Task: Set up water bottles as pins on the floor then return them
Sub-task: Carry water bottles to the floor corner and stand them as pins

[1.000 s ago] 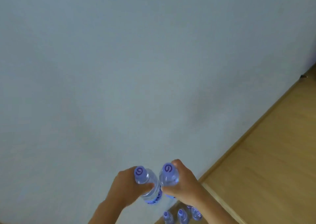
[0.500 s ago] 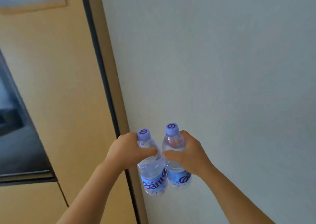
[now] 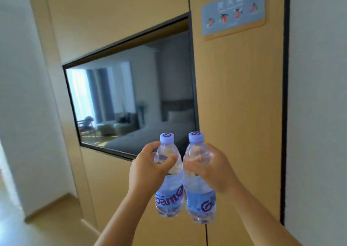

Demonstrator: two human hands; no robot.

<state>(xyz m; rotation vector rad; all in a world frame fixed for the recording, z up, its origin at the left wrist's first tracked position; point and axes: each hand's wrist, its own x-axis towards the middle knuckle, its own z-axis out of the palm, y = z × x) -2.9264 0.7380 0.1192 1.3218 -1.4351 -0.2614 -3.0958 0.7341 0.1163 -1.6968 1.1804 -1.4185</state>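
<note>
Two clear water bottles with purple caps and blue labels are held upright in the air, side by side and almost touching. My left hand [image 3: 148, 167] grips the left bottle [image 3: 169, 193] round its upper body. My right hand [image 3: 210, 170] grips the right bottle [image 3: 199, 198] the same way. Both bottles hang in front of a wooden wall panel, at chest height. The floor pins seen earlier are out of view.
A dark screen [image 3: 131, 95] is set into the wooden panel [image 3: 234, 114] straight ahead. A small blue sign [image 3: 232, 10] hangs at the upper right. White wall [image 3: 317, 95] stands to the right, a white wall and pale floor [image 3: 37, 223] to the left.
My view has swung left and upward, from the white wall and floor to the wooden panel with the screen. Both hands still hold their bottles, now higher in view.
</note>
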